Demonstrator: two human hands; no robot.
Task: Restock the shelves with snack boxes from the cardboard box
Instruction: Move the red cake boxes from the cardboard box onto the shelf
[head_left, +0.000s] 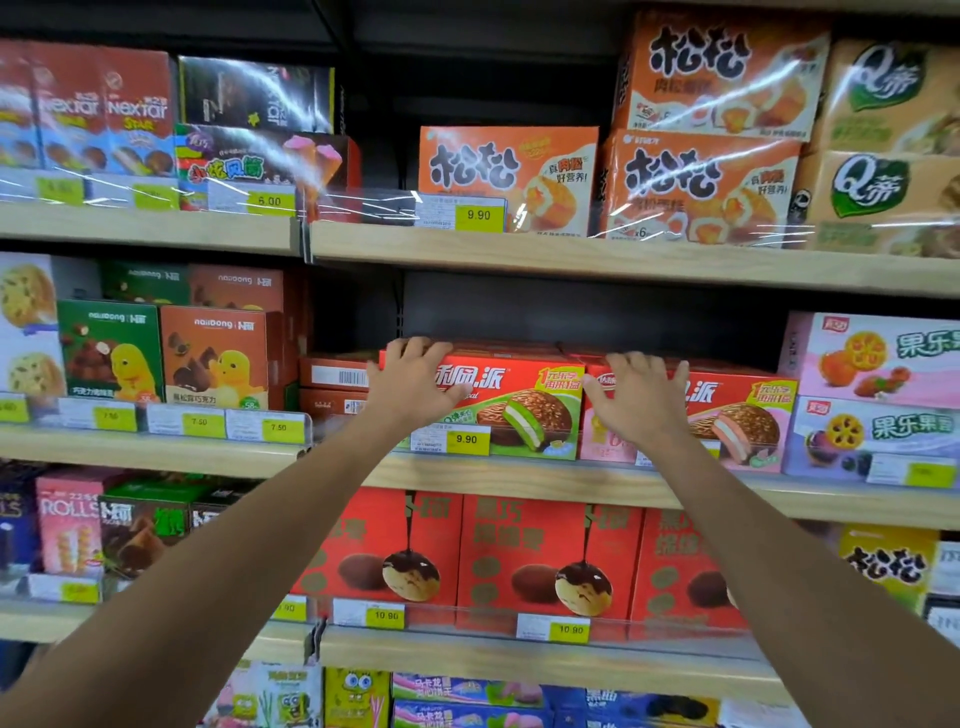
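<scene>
Flat, spread hands press two boxes at the front of the middle shelf (519, 480).
The left hand (410, 382) lies with straight fingers on the green box (524, 415), and the right hand (641, 402) lies on the pink box (743, 421) just beside it. Dark free room opens above. Red boxes (332, 376) hem in the left and fruit boxes (878, 395) the right.

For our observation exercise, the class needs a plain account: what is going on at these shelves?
A person reaches both arms to shop shelves of snack boxes. The left hand rests with spread fingers on the green-fronted pie box; the right hand likewise on the pink-fronted pie box beside it. Both boxes stand at the front of the middle shelf. The cardboard box is not in view.
</scene>
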